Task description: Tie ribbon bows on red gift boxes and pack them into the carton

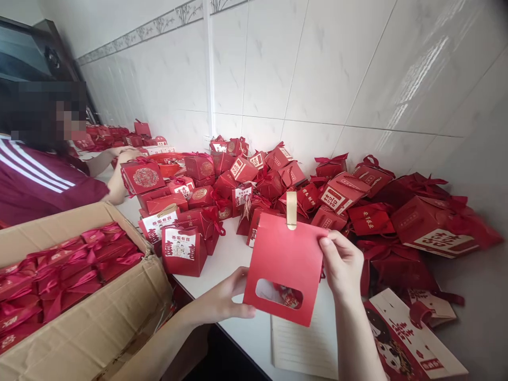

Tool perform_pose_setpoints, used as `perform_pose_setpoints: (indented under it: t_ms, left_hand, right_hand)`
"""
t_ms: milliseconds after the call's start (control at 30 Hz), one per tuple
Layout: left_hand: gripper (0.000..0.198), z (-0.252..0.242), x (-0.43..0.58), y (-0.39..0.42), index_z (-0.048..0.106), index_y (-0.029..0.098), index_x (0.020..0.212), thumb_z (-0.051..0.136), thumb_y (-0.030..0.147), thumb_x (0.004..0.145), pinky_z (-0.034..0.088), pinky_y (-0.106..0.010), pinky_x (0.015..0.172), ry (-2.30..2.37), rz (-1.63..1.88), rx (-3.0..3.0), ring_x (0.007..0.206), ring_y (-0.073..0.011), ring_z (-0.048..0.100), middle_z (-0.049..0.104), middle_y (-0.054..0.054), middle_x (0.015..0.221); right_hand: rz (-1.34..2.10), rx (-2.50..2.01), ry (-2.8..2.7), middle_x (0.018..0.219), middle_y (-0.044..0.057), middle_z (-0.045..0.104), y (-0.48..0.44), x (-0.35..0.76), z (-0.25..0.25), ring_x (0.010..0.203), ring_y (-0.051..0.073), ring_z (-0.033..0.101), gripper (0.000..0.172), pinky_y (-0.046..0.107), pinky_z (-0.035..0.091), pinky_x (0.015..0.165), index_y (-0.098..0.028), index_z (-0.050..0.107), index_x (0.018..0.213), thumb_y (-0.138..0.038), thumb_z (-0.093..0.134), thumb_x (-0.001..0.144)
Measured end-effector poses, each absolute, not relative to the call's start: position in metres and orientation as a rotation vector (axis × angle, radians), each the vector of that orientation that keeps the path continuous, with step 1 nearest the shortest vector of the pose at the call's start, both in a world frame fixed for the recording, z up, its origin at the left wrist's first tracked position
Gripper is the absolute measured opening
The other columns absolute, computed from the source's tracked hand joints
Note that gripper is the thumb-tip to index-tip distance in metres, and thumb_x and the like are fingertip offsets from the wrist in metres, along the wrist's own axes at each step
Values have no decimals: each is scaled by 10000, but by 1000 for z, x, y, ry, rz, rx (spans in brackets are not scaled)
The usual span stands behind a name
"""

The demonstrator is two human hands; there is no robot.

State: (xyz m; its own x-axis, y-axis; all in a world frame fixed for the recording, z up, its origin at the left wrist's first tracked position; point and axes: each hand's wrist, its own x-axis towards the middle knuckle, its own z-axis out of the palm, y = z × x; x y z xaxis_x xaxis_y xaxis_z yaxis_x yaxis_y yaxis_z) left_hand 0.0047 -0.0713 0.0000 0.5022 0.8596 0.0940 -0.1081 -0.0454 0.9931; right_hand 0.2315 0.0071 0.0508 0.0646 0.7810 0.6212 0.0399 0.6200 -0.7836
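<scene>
I hold a flat red paper bag upright over the white table. It has an oval window near the bottom and a pale wooden clip on its top edge. My left hand grips its lower left edge. My right hand pinches its upper right edge with thumb on the front. Behind it lies a heap of red gift boxes with ribbons.
An open cardboard carton full of red ribboned boxes sits at the left. A person in a maroon striped top works at the far left. A lined sheet and printed red-and-cream flat boxes lie near me. Tiled wall behind.
</scene>
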Motion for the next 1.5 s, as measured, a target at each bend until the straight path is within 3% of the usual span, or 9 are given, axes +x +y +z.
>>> perform_pose_setpoints:
  t_ms: [133, 333, 500, 733, 800, 867, 1067, 1200, 1500]
  left_hand:
    - [653, 0, 8, -78, 401, 205, 1254, 726, 339, 704, 253, -468, 1088, 734, 856, 1385, 1331, -300, 309, 388, -109, 1405]
    - [595, -5, 13, -83, 396, 207, 1198, 713, 324, 708, 288, -453, 1072, 971, 919, 1510, 1312, -284, 337, 440, -102, 1352]
    - [623, -8, 18, -85, 415, 195, 1188, 724, 380, 679, 322, -461, 1043, 1032, 856, 1545, 1249, -303, 410, 476, -111, 1314]
    - [810, -1, -1, -79, 382, 211, 1243, 750, 528, 594, 316, -492, 1053, 954, 716, 1613, 1256, -323, 405, 450, -129, 1342]
    - [698, 12, -8, -71, 353, 229, 1214, 691, 524, 679, 303, -491, 1065, 967, 846, 1654, 1263, -290, 411, 435, -129, 1354]
    - [398, 34, -7, -63, 360, 249, 1097, 580, 432, 819, 320, -463, 1062, 1029, 1098, 1692, 1234, -227, 456, 461, -103, 1333]
    - [63, 91, 25, -50, 529, 208, 859, 554, 263, 842, 464, -328, 933, 1135, 1166, 1942, 995, -162, 606, 650, -18, 1001]
    - [129, 92, 35, -51, 628, 221, 936, 539, 261, 852, 510, -254, 833, 1188, 1141, 1953, 862, -134, 644, 681, 8, 903]
    - [312, 94, 29, -59, 624, 235, 1113, 555, 195, 811, 513, -303, 892, 1199, 1191, 1926, 973, -192, 638, 659, -26, 1118]
  right_hand:
    - [598, -767, -1479, 584, -25, 521, -2, 226, 59, 528, 109, 456, 248, 215, 371, 489, -194, 581, 619, -369, 592, 795]
    - [449, -847, -1576, 822, 18, 594, -8, 224, 64, 780, 162, 547, 143, 256, 433, 676, -211, 618, 803, -327, 540, 834]
    - [584, -1045, -1563, 623, -18, 583, -13, 219, 66, 571, 121, 503, 242, 218, 393, 533, -193, 593, 676, -389, 559, 813]
    - [619, -1054, -1652, 720, -8, 638, -14, 219, 68, 674, 138, 575, 179, 224, 432, 636, -195, 629, 721, -345, 578, 804]
    - [626, -1041, -1665, 729, -9, 638, -16, 217, 69, 694, 139, 579, 167, 227, 436, 663, -200, 632, 719, -325, 573, 811]
    - [642, -1024, -1690, 735, -9, 638, -20, 215, 70, 704, 141, 582, 156, 231, 438, 673, -204, 635, 721, -306, 567, 817]
    - [729, -950, -1771, 725, -13, 636, -30, 204, 70, 682, 137, 581, 130, 226, 431, 628, -208, 631, 740, -287, 569, 822]
    - [751, -922, -1796, 775, -14, 641, -34, 204, 69, 719, 138, 586, 118, 231, 434, 652, -222, 616, 777, -284, 543, 846]
    - [541, -695, -1982, 883, 17, 555, -45, 210, 74, 806, 157, 547, 150, 288, 445, 726, -228, 506, 934, -119, 476, 835]
